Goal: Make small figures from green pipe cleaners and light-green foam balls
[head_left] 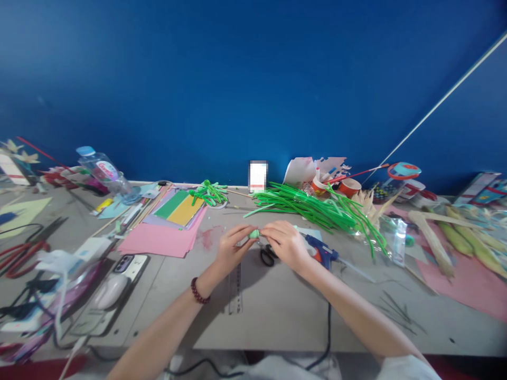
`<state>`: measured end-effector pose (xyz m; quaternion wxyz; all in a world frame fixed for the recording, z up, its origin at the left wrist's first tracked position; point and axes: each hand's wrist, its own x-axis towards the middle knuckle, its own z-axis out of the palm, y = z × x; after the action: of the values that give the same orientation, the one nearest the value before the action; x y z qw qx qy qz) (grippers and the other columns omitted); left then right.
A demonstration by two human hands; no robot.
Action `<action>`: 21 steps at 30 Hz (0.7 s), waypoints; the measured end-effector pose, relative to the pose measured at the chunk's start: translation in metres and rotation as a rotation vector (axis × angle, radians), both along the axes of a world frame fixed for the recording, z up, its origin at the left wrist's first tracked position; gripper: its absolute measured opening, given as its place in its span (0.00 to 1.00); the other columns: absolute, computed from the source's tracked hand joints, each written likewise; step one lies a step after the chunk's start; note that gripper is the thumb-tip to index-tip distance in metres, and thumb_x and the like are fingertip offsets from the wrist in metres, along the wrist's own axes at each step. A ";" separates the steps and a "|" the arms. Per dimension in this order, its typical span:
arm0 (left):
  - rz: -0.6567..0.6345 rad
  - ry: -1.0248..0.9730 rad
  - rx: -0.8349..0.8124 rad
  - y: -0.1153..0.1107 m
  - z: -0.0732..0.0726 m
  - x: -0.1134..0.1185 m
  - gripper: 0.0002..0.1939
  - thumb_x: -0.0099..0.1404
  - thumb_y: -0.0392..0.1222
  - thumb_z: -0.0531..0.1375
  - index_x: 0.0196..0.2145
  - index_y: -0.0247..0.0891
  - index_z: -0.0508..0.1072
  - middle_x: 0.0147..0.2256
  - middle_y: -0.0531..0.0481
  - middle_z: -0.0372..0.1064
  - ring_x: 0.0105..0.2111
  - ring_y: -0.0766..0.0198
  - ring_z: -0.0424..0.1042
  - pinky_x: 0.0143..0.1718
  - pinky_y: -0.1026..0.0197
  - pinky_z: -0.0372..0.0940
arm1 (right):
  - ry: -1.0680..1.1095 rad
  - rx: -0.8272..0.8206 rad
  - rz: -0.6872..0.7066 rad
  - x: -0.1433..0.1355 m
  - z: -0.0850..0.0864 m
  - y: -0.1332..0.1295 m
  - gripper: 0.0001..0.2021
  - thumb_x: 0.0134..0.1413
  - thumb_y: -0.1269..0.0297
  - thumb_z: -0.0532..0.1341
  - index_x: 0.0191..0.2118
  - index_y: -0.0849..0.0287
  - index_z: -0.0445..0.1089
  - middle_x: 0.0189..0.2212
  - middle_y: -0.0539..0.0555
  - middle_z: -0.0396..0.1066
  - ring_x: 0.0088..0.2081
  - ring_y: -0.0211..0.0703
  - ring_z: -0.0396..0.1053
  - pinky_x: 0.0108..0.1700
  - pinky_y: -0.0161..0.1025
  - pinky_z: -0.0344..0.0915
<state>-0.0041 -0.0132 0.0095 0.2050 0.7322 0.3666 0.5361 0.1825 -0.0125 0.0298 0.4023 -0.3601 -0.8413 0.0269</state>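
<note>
"Two forearms come in from the near edge. What lies between them?"

"A clear ruler, flat on the grey table. There's a dark beaded bracelet on the left wrist, and a phone lies well to the left, camera lenses up."

"And the hands?"

"Just beyond the ruler's near end. The left hand has thumb and fingers pinched on a small green piece, which is between the two hands. The right hand has its fingertips drawn together at the piece's right side; whether they grip it too, I can't tell."

"What's close by?"

"Black-handled scissors show between the hands, and a blue glue gun lies just right of the right hand."

"Farther back?"

"Pink paper on the left, with a green sheet and a yellow sheet near its far side. To the right, a big bundle of green fuzzy stems."

"And last?"

"A blue-capped plastic bottle at the left, a red cup behind the stems, then the blue wall."
</note>
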 end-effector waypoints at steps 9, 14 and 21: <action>-0.211 0.088 0.002 0.010 0.002 -0.006 0.10 0.61 0.42 0.61 0.38 0.36 0.77 0.34 0.45 0.75 0.33 0.63 0.73 0.37 0.64 0.68 | 0.027 -0.123 0.151 0.010 0.009 0.012 0.10 0.59 0.70 0.57 0.32 0.57 0.75 0.30 0.54 0.77 0.33 0.43 0.71 0.38 0.39 0.66; -0.207 0.096 -0.049 0.010 0.002 -0.006 0.10 0.60 0.42 0.62 0.39 0.37 0.77 0.35 0.45 0.75 0.35 0.62 0.74 0.38 0.63 0.69 | 0.028 -0.158 0.134 0.010 0.011 0.012 0.09 0.58 0.69 0.58 0.31 0.57 0.75 0.30 0.53 0.77 0.33 0.41 0.73 0.38 0.36 0.67; -0.095 -0.177 -0.136 0.009 -0.001 -0.003 0.22 0.53 0.42 0.67 0.46 0.40 0.73 0.42 0.44 0.73 0.38 0.62 0.72 0.37 0.61 0.70 | -0.091 0.165 -0.054 0.002 0.001 -0.001 0.09 0.60 0.71 0.55 0.37 0.58 0.73 0.35 0.55 0.76 0.35 0.41 0.71 0.39 0.37 0.64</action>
<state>-0.0074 -0.0038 0.0084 0.3109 0.6832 0.3474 0.5621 0.1841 -0.0131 0.0307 0.3926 -0.3493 -0.8479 -0.0696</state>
